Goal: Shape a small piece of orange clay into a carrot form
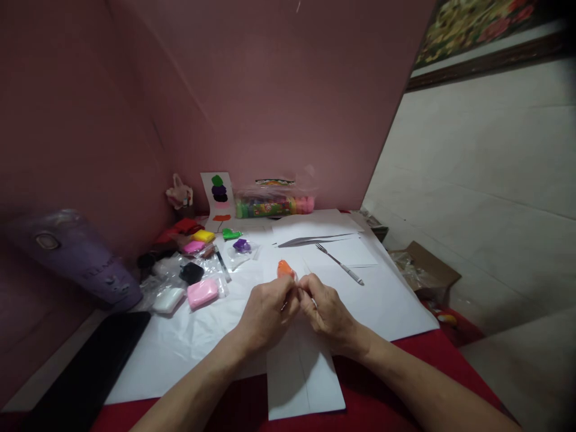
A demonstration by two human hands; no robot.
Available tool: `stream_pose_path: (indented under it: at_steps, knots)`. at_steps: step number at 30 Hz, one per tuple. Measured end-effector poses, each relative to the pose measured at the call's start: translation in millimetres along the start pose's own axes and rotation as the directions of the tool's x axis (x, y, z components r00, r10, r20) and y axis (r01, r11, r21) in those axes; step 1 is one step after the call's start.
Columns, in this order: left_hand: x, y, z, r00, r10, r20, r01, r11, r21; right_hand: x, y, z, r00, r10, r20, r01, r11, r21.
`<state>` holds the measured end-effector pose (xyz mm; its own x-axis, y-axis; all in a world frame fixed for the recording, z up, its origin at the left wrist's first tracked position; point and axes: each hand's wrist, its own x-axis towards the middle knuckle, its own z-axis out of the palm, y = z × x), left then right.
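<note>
A lump of orange clay (284, 268), seemingly in a clear plastic packet, sticks out just beyond my fingertips over the white paper. My left hand (269, 309) is closed, its thumb and fingers pinching the near end of that packet. Close against it, my right hand (327, 311) pinches at the same spot, fingertips nearly touching those of the left. What exactly lies between the fingers is mostly hidden. Beneath both hands lies a folded white paper strip (303, 381), reaching over the table's front edge.
Pink clay (202, 293), black clay (191, 273) and several other coloured packs lie left. A fork (341, 264) rests right. Behind stand a painted card (219, 195) and a clay package (274, 206). A purple tumbler (83, 258) and a black flat object (90, 366) are far left.
</note>
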<state>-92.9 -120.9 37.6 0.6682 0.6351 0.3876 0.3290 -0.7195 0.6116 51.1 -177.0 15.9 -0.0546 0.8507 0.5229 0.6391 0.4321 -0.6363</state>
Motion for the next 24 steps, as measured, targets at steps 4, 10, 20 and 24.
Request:
stream_pose_path:
  at_steps: [4, 10, 20, 24]
  knots:
    - [-0.4, 0.5, 0.9, 1.0, -0.003, -0.016, 0.003, 1.0, 0.001, -0.9, -0.3, 3.5, 1.0, -0.009, -0.004, 0.008, 0.999, -0.037]
    - [2.0, 0.0, 4.0, 0.997, -0.002, -0.075, 0.012, 0.992, 0.128, 0.8, -2.4, 2.4, 0.998, 0.013, -0.068, -0.022, 0.991, -0.13]
    - [2.5, -2.2, 0.8, 0.985, -0.093, -0.145, 0.095, 0.995, 0.01, -0.6, -2.4, -0.2, 0.953, -0.105, -0.284, 0.09, 0.994, -0.063]
    - [0.0, -3.9, 3.3, 0.99, 0.022, -0.138, -0.014, 0.998, 0.058, 1.5, -2.7, -1.0, 0.955, -0.191, -0.229, 0.175, 0.981, -0.087]
